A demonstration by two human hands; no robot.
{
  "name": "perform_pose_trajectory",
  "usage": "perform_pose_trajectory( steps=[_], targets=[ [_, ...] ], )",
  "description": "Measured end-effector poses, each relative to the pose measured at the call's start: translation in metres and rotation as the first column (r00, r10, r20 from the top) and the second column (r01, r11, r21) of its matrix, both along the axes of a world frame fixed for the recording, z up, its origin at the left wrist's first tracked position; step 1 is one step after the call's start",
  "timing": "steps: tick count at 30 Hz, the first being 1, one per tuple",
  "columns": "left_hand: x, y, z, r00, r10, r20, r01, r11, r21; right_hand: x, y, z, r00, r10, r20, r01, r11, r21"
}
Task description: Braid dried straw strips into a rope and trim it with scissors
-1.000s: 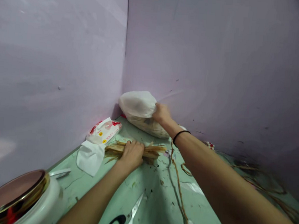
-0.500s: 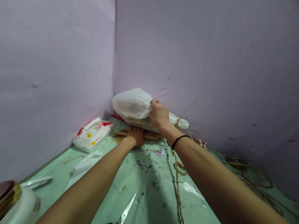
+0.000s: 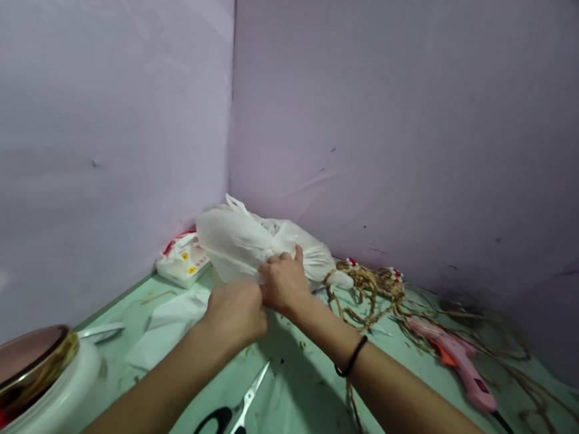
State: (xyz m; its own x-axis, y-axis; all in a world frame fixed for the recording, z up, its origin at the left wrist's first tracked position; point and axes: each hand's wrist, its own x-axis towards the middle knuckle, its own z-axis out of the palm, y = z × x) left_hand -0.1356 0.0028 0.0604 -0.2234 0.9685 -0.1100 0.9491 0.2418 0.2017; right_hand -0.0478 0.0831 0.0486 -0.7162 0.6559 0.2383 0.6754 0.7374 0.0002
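Surface (image 3: 324,407): pale green, littered
Walls (image 3: 402,119): lilac — meeting behind
White bag (image 3: 232,242): by the surface's far corner
Left hand (image 3: 236,313): grip clenched on bag's edge
Right hand (image 3: 287,284): touching bag — cannot tell whether grasping

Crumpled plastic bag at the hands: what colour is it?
The crumpled plastic bag is white, seen best in the head view.

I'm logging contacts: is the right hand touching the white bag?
Touching. In the head view, the right hand lies against the creased white bag.
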Motion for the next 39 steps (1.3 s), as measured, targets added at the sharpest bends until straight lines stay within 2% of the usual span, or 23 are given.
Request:
perform_pose_trajectory(
  steps=[2, 4, 6, 7, 9, 11, 14, 17, 20, 21, 23, 25, 28, 31, 33, 34, 37, 39],
  targets=[
    [0.003, -0.005, -0.001, 0.999, -0.013, -0.047, 0.019, 0.992, 0.126, 0.009, -0.004, -0.001, 0.996, 0.081, -0.046, -0.086, 0.991, -0.106],
    [0.001, 0.0, -0.009, 0.994, -0.029, -0.104, 0.051, 0.976, 0.212, 0.021, -0.006, -0.004, 0.985, 0.085, -0.151, -0.113, 0.975, -0.192],
    [-0.006, 0.01, -0.023, 0.991, -0.019, -0.131, 0.045, 0.979, 0.198, 0.033, -0.005, -0.011, 0.973, -0.02, -0.23, -0.033, 0.973, -0.227],
    [-0.01, 0.017, -0.032, 0.994, -0.022, -0.109, 0.038, 0.988, 0.147, 0.039, -0.003, -0.016, 0.969, -0.087, -0.232, 0.031, 0.971, -0.235],
    [-0.018, 0.034, -0.049, 0.986, -0.144, -0.086, 0.152, 0.984, 0.089, 0.044, 0.006, -0.027, 0.967, -0.186, -0.173, 0.14, 0.959, -0.248],
    [-0.025, 0.054, -0.06, 0.977, -0.172, -0.126, 0.194, 0.964, 0.185, 0.044, 0.021, -0.037, 0.972, -0.2, -0.123, 0.163, 0.952, -0.26],
    [-0.032, 0.084, -0.063, 0.978, -0.195, -0.072, 0.205, 0.964, 0.169, 0.036, 0.05, -0.043, 0.962, -0.258, -0.089, 0.227, 0.938, -0.262],
    [-0.033, 0.099, -0.053, 0.981, -0.19, -0.049, 0.195, 0.972, 0.13, 0.028, 0.06, -0.035, 0.96, -0.27, -0.069, 0.242, 0.931, -0.272],
    [-0.026, 0.081, -0.039, 0.985, -0.15, -0.081, 0.161, 0.975, 0.156, 0.032, 0.038, -0.016, 0.971, -0.222, -0.087, 0.195, 0.95, -0.243],
    [-0.021, 0.068, -0.034, 0.984, -0.129, -0.122, 0.152, 0.966, 0.211, 0.037, 0.026, -0.008, 0.973, -0.188, -0.132, 0.165, 0.972, -0.166],
    [-0.006, 0.036, -0.024, 0.98, -0.085, -0.18, 0.13, 0.958, 0.254, 0.052, -0.003, 0.009, 0.964, -0.217, -0.154, 0.203, 0.974, -0.104],
    [0.009, 0.003, -0.017, 0.974, -0.085, -0.209, 0.124, 0.976, 0.18, 0.075, -0.032, 0.025, 0.932, -0.346, -0.105, 0.332, 0.934, -0.135],
    [0.021, -0.038, -0.016, 0.973, -0.159, -0.165, 0.164, 0.986, 0.02, 0.112, -0.074, 0.034, 0.855, -0.5, 0.136, 0.518, 0.821, -0.239],
    [0.006, -0.057, -0.03, 0.982, -0.06, -0.18, 0.06, 0.998, -0.008, 0.142, -0.12, 0.019, 0.812, -0.529, 0.247, 0.584, 0.754, -0.301],
    [-0.011, -0.056, -0.041, 0.972, -0.038, -0.233, 0.036, 0.999, -0.01, 0.153, -0.146, 0.002, 0.809, -0.526, 0.263, 0.588, 0.73, -0.349],
    [-0.018, -0.053, -0.044, 0.955, -0.02, -0.295, 0.033, 0.999, 0.04, 0.157, -0.156, -0.006, 0.813, -0.52, 0.262, 0.582, 0.731, -0.357],
    [-0.027, -0.053, -0.042, 0.936, 0.006, -0.351, 0.063, 0.98, 0.186, 0.166, -0.177, -0.025, 0.805, -0.555, 0.21, 0.593, 0.73, -0.34],
    [-0.022, -0.065, -0.033, 0.958, -0.021, -0.285, 0.074, 0.982, 0.174, 0.169, -0.184, -0.031, 0.796, -0.588, 0.141, 0.595, 0.72, -0.357]
  ],
)
